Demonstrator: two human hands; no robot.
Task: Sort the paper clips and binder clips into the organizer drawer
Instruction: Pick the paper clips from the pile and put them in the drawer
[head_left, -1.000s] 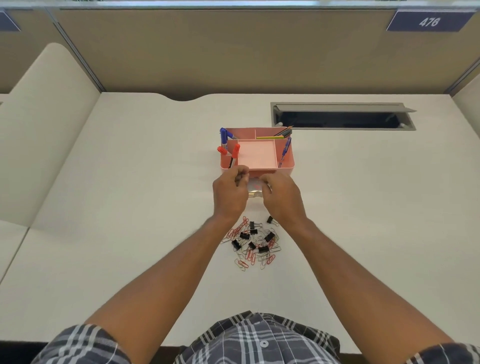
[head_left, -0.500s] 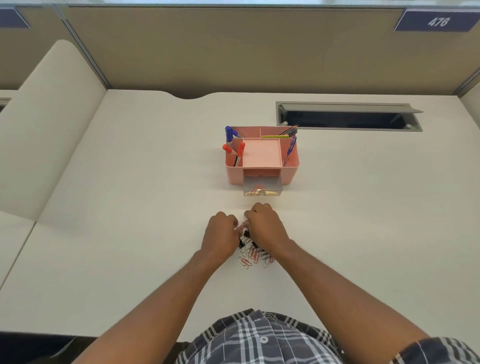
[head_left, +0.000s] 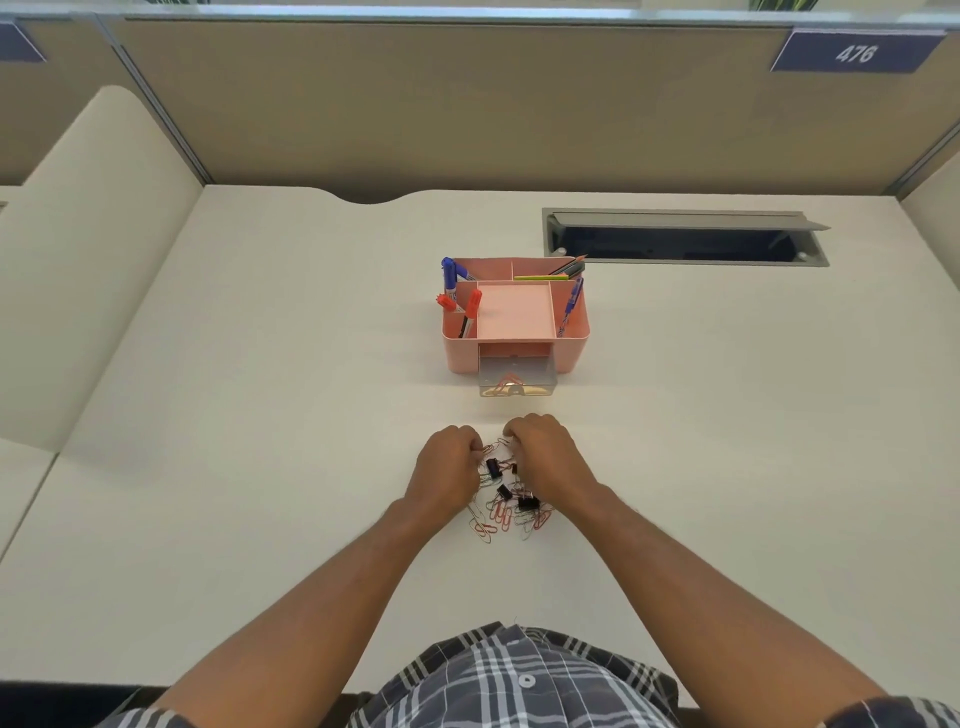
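A pale cream counter (head_left: 208, 467) fills the view, closed in at the back by a tan partition wall (head_left: 467, 104) that carries a dark blue plate marked 476 (head_left: 856, 52). A long grey cable slot (head_left: 685, 238) is cut into the counter at the far right. A pink organizer (head_left: 514, 317) stands near the middle, with pens and markers (head_left: 457, 296) upright in its side compartments and pencils (head_left: 569, 269) at the back. Its clear drawer (head_left: 518, 376) is pulled out toward the person, and a few red paper clips lie inside.

Nearer the person, a heap of red paper clips (head_left: 501, 514) and black binder clips (head_left: 527, 502) lies on the counter. Both forearms reach forward from a plaid shirt (head_left: 514, 680). The left hand (head_left: 447, 467) and right hand (head_left: 545, 457) rest knuckles-up on the far part of the heap, fingers curled down into the clips. Each grip looks closed on clips, though the fingertips are hidden and what exactly is pinched cannot be told.
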